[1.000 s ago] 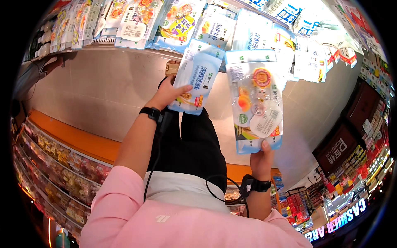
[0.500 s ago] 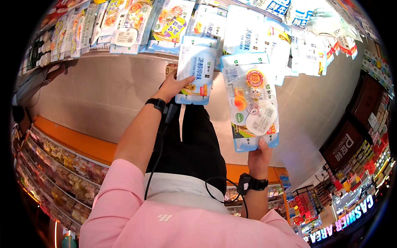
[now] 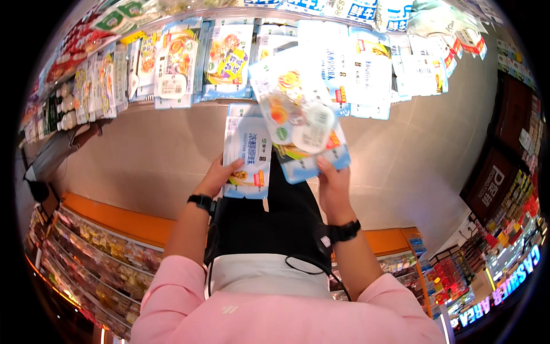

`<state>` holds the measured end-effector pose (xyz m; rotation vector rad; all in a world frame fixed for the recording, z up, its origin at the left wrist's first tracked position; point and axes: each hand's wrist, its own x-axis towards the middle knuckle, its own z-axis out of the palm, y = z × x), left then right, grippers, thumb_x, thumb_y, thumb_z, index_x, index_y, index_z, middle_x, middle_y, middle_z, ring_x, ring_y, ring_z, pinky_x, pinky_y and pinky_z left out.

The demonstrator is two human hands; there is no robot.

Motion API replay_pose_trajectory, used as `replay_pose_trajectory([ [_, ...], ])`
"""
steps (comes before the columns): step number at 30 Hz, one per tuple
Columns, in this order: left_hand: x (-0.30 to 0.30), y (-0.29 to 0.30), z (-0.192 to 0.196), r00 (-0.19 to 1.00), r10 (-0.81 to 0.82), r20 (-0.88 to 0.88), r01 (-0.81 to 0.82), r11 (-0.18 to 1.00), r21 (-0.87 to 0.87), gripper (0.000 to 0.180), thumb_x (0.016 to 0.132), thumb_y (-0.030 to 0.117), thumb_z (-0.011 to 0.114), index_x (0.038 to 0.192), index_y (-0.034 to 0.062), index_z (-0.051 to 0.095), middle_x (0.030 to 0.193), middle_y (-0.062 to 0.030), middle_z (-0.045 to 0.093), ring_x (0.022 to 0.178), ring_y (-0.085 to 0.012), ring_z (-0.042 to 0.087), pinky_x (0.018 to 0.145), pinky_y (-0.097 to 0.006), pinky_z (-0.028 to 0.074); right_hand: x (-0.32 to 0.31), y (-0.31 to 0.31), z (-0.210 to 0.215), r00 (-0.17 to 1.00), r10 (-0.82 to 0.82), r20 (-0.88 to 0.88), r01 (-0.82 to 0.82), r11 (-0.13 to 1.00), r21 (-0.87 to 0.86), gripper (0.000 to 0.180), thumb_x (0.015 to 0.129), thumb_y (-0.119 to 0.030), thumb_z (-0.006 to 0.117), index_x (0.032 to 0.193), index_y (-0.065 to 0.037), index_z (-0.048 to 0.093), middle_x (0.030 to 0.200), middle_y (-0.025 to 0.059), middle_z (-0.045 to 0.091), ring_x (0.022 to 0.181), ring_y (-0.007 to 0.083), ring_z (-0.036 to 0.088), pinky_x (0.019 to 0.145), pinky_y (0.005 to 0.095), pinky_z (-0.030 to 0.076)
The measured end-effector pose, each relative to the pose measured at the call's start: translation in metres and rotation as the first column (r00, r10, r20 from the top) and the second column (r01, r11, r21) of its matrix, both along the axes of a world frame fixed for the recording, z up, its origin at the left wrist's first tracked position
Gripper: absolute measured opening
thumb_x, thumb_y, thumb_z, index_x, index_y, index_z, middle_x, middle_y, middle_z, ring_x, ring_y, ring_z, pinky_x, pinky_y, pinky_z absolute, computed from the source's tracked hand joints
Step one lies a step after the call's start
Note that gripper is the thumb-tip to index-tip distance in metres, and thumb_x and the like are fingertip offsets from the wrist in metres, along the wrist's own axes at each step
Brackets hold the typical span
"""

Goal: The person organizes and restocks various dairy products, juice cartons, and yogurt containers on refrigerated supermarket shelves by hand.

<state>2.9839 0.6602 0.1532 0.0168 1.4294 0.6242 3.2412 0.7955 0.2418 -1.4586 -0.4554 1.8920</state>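
My left hand (image 3: 215, 174) grips the lower left edge of a flat blue-and-white food pack (image 3: 247, 146), its thumb lying over the front. In my right hand (image 3: 333, 182) is a larger-looking food pack (image 3: 283, 136), pinched at its bottom edge. That one carries peach pictures, a round orange emblem and a white rounded piece on its front. It tilts to the left, its upper end in front of the shelf display and its left edge close to the other pack. Glare washes out its top part.
Ahead runs a shelf with a row of similar upright packs (image 3: 228, 63), brightly lit at the right. White-and-blue bags (image 3: 395, 14) sit behind them. Tiled floor (image 3: 154, 146) lies below. Behind me stand racks of small packets (image 3: 103, 241) with an orange ledge (image 3: 123, 213). Another person's arm (image 3: 74, 137) shows at the far left.
Both packs have come lower or nearer my body relative to the shelf. The right-hand pack has swung left and now leans toward the left-hand one.
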Motion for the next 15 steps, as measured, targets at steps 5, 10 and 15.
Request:
replay_pose_trajectory([
  [5, -0.021, -0.010, 0.006, 0.999, 0.036, -0.012, -0.036, 0.999, -0.017, 0.054, 0.093, 0.023, 0.071, 0.134, -0.0060, 0.050, 0.125, -0.0145, 0.064, 0.110, -0.0205, 0.064, 0.097, -0.035, 0.051, -0.073, 0.021, -0.030, 0.995, -0.038, -0.095, 0.026, 0.992, -0.126, 0.038, 0.093, -0.016, 0.069, 0.126, -0.004, 0.052, 0.114, 0.0058, 0.065, 0.097, 0.0123, 0.064, 0.082, 0.0296, 0.054],
  [10, -0.045, 0.000, 0.008, 0.999, -0.046, -0.005, 0.046, 0.998, -0.032, 0.058, 0.091, 0.023, 0.074, 0.135, -0.0054, 0.050, 0.124, -0.0152, 0.064, 0.110, -0.0211, 0.063, 0.098, -0.034, 0.051, -0.114, 0.023, -0.059, 0.975, -0.184, -0.121, 0.165, 0.975, -0.151, 0.034, 0.097, -0.020, 0.063, 0.127, -0.007, 0.054, 0.110, 0.0053, 0.066, 0.098, 0.0148, 0.066, 0.084, 0.0328, 0.055],
  [15, -0.073, 0.015, 0.009, 0.995, -0.101, 0.025, 0.101, 0.995, -0.010, 0.060, 0.089, 0.022, 0.076, 0.135, -0.0049, 0.049, 0.124, -0.0151, 0.064, 0.110, -0.0213, 0.064, 0.098, -0.035, 0.050, -0.144, 0.031, -0.102, 0.931, -0.330, -0.158, 0.293, 0.931, -0.217, 0.033, 0.098, -0.023, 0.062, 0.126, -0.009, 0.054, 0.111, 0.0038, 0.065, 0.095, 0.0164, 0.064, 0.086, 0.0346, 0.054],
])
